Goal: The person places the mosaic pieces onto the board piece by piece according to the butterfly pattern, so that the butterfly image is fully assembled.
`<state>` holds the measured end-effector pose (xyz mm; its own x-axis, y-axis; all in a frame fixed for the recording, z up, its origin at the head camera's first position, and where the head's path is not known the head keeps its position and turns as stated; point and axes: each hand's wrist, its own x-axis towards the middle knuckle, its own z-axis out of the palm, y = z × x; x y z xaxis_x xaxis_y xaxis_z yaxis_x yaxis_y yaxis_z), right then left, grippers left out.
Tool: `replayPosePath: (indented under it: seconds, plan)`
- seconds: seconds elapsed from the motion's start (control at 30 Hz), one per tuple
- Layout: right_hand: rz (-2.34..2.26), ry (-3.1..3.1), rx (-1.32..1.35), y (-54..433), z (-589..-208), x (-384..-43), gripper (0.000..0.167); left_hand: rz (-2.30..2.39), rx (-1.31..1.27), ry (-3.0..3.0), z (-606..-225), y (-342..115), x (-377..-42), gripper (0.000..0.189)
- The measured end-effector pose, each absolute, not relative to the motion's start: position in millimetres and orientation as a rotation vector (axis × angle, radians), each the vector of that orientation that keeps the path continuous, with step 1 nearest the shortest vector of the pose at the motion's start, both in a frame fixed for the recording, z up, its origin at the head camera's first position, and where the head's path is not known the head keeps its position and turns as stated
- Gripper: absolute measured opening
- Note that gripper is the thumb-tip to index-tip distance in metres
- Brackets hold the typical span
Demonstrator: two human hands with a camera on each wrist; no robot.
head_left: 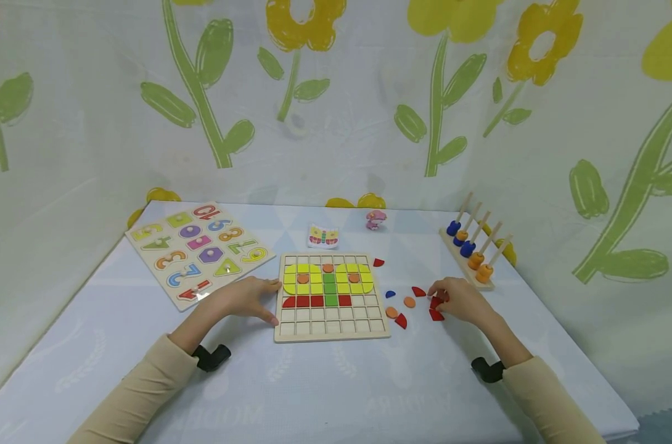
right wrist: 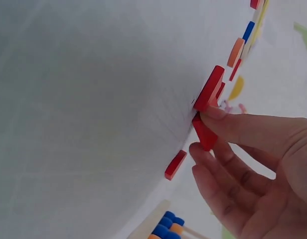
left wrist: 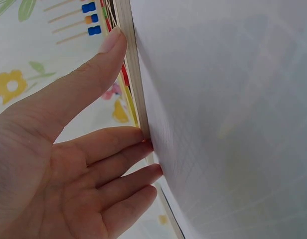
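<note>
A wooden grid board (head_left: 303, 330) holds a pattern of yellow, orange, green and red pieces. At its left edge, my left hand (head_left: 246, 300) touches the frame with thumb and fingertips, the fingers fairly straight. In the left wrist view, the thumb lies along the board edge (left wrist: 129, 64). To the right of the board, my right hand (head_left: 462, 300) pinches a red piece (right wrist: 205, 133) between thumb and fingers, close over the table. Another red piece (right wrist: 210, 88) is right beside the thumb tip, and one more red piece (right wrist: 175, 165) lies nearby.
Loose orange discs (head_left: 409, 302), a blue half-round piece (head_left: 390, 294) and red pieces (head_left: 401, 321) lie between board and right hand. A pattern card (head_left: 323, 237) and pink figurine (head_left: 376, 219) stand behind. A number puzzle (head_left: 166, 280) is left; a peg stacker (head_left: 458, 256) is right.
</note>
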<state>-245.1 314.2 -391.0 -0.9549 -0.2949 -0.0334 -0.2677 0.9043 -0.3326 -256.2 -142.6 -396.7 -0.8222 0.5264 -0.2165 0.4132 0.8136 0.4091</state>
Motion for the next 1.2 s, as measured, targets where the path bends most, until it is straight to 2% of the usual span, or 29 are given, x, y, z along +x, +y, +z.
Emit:
replayPosePath:
  seconds: [0.4, 0.67, 1.2]
  plan:
    - [-0.604, 2.988, -0.482, 302.3, -389.0, -245.9, 0.012, 0.492, 0.713, 2.677, -395.7, -142.7, -254.6, 0.087]
    - [-0.701, 2.981, -0.649, 262.1, -383.4, -245.2, 0.022, 0.499, 0.713, 2.676, -395.8, -142.9, -255.3, 0.087]
    - [-0.713, 2.88, -0.86, 195.7, -386.9, -251.4, 0.018, 0.489, 0.721, 2.676, -395.0, -142.6, -255.3, 0.086]
